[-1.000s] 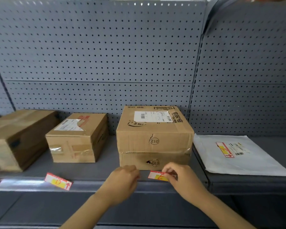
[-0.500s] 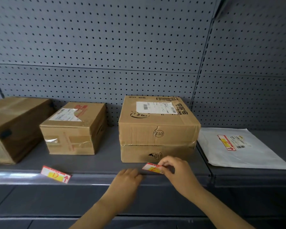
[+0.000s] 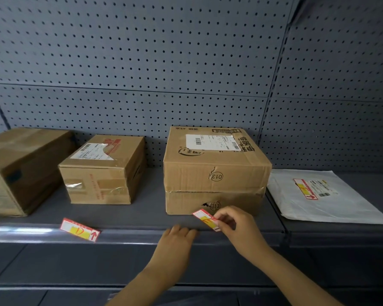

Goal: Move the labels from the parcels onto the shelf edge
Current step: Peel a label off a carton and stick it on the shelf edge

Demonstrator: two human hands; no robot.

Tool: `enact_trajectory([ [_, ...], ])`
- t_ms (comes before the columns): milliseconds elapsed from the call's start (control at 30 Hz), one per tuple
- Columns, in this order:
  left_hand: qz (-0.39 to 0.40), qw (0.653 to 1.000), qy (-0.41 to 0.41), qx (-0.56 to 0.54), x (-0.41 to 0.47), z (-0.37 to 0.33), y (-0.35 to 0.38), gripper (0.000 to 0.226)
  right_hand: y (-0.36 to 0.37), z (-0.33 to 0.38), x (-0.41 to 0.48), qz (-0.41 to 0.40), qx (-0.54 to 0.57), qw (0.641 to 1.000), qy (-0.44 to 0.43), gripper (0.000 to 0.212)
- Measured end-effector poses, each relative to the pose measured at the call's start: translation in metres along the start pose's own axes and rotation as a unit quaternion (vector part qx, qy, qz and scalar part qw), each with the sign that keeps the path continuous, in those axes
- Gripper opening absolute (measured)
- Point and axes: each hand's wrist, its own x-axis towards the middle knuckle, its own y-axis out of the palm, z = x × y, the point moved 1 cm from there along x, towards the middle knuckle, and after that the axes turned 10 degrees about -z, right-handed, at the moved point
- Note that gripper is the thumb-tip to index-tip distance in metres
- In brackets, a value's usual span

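Right hand (image 3: 238, 228) pinches a red-and-yellow label (image 3: 206, 219) by its right end, fingers (image 3: 222, 217) closed narrow on it; label tilts down to the right, its right end hidden by the fingers. It sits just above the shelf edge (image 3: 128, 236), in front of the lower carton (image 3: 215, 203); cannot tell if it touches the shelf. Handwritten mark on it reads like an "E", small print unreadable.

Left hand (image 3: 175, 241) lies palm down on the shelf edge, fingers together and slightly curled, holding nothing; fingertips reach the lip, just left of the held label. Both forearms cut off at the bottom of the frame.

A second label (image 3: 80, 230) marked "D" with a red arrow is already on the shelf edge to the left, tilted, over a shiny clear strip (image 3: 27, 231). A bit of another label at the far left edge is cut off.

On the shelf: two stacked cartons, upper carton (image 3: 216, 160) marked "013" with a white shipping slip on top; lower carton also marked "013", with a torn hole beside the mark. Left of them a smaller box (image 3: 103, 171) with a partly torn slip, then a big box (image 3: 20, 168) cut off at the left. Right bay holds a white mailer bag (image 3: 318, 199), flat, with a red-yellow label (image 3: 305, 188) on it beside a shipping slip; text too small to read. Grey pegboard (image 3: 142, 62) behind.
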Motion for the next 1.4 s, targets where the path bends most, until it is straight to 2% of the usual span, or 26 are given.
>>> enact_trajectory([
  [300, -0.020, 0.998, 0.019, -0.052, 0.000, -0.013, 0.002, 0.057, -0.003, -0.003, -0.007, 0.009, 0.025, 0.999, 0.020, 0.013],
  [400, -0.046, 0.997, -0.007, -0.066, 0.002, -0.022, 0.003, 0.057, -0.003, -0.002, -0.008, 0.004, 0.031, 0.999, 0.017, 0.014],
  [567, -0.049, 0.997, -0.049, -0.028, 0.004, -0.034, 0.005, 0.050, -0.006, -0.003, -0.010, -0.003, 0.033, 0.999, 0.023, 0.013],
  [733, -0.047, 0.998, -0.028, -0.007, -0.003, -0.031, 0.003, 0.048, -0.012, -0.005, -0.011, -0.009, 0.026, 0.999, 0.019, 0.015],
  [967, -0.036, 0.999, -0.008, -0.017, -0.018, -0.011, 0.006, 0.059, -0.019, -0.006, -0.013, 0.001, 0.023, 0.999, 0.030, 0.015],
  [1233, -0.015, 0.999, 0.013, 0.040, -0.034, 0.014, 0.015, 0.080, -0.021, -0.008, -0.012, 0.002, 0.028, 0.999, 0.029, 0.013],
  [1400, -0.033, 0.999, 0.011, 0.033, -0.033, 0.013, 0.011, 0.080, -0.016, -0.006, -0.010, 0.009, 0.026, 0.999, 0.026, 0.014],
])
